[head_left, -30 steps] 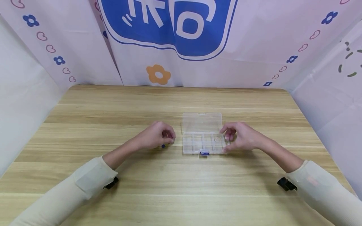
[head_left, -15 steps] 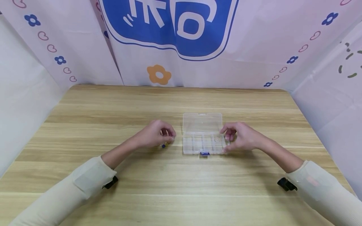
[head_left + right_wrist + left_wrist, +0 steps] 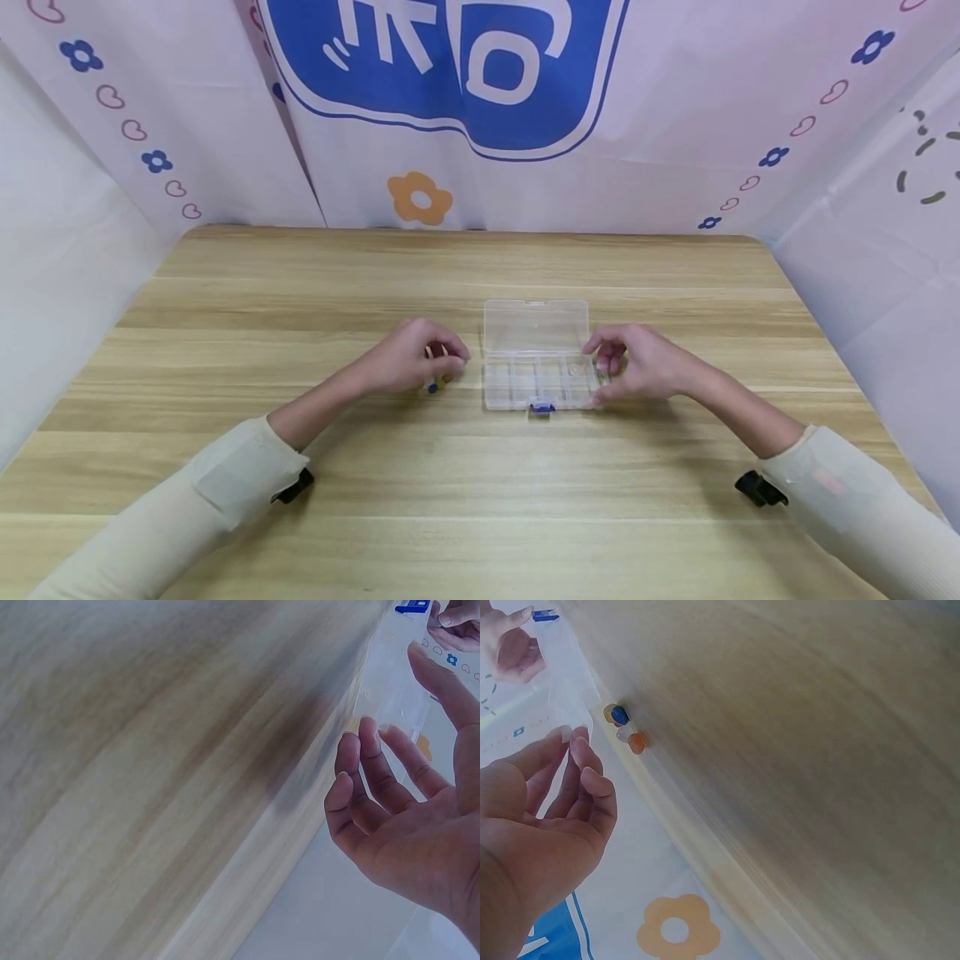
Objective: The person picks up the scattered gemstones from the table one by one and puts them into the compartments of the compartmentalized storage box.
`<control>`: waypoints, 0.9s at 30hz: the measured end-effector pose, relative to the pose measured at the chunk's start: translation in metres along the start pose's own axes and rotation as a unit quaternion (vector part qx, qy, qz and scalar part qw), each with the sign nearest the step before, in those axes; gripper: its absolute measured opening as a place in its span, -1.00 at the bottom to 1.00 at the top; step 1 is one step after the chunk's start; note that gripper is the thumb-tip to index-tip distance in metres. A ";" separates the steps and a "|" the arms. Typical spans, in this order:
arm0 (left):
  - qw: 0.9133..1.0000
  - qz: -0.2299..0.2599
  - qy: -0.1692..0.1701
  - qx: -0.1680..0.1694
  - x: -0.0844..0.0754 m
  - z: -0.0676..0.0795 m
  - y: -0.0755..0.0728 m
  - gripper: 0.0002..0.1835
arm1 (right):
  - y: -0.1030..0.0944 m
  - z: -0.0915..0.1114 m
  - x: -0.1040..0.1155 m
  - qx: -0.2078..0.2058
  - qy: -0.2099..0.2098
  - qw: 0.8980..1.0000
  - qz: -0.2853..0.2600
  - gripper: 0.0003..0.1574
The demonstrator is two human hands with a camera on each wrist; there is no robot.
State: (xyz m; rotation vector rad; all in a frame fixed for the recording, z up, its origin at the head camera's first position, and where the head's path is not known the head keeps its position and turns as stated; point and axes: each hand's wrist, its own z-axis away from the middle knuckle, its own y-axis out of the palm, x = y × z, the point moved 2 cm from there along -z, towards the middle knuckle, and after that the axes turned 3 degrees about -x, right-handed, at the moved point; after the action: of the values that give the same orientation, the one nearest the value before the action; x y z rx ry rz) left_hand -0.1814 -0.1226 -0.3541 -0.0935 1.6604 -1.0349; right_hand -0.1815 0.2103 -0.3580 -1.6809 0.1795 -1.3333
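Right grip [image 3: 637, 362] holds the open box [image 3: 537, 354] between thumb and fingers, slightly right of midway between the desk's [image 3: 480, 500] side edges. Left grip's tips meet, contents unclear; its knuckles could scatter the beads [image 3: 621, 716].

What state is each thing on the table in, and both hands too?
Clear box: open, compartments facing up.
Lid: swung back behind the box.
Blue latch: unfastened.
Blue bead: loose on the table.
Orange bead: also loose.
Yellow bead: also loose.
Pale bead: also loose.
Left hand: fingertips pinched together; anything held unclear.
Right hand: holding the box's right end.
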 end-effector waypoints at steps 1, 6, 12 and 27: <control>1.000 0.002 0.002 0.000 0.000 0.000 0.000 -0.86 | 0.000 0.000 0.000 0.000 0.000 1.000 0.000 -0.28; 1.000 0.006 0.007 -0.004 0.000 -0.001 0.001 -0.86 | 0.000 0.000 0.000 0.001 0.000 1.000 0.001 -0.28; 1.000 0.019 0.016 -0.011 0.000 -0.003 0.003 -0.90 | 0.000 0.000 0.000 0.003 -0.001 1.000 -0.005 -0.28; 0.999 0.042 0.014 -0.015 -0.008 -0.008 0.005 -0.94 | -0.001 -0.001 0.001 0.007 0.004 1.000 -0.008 -0.28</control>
State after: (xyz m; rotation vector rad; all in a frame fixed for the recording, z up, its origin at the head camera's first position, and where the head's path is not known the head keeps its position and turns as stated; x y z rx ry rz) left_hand -0.1833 -0.1107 -0.3516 -0.0288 1.6911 -0.9514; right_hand -0.1824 0.2096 -0.3561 -1.6691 0.1616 -1.3514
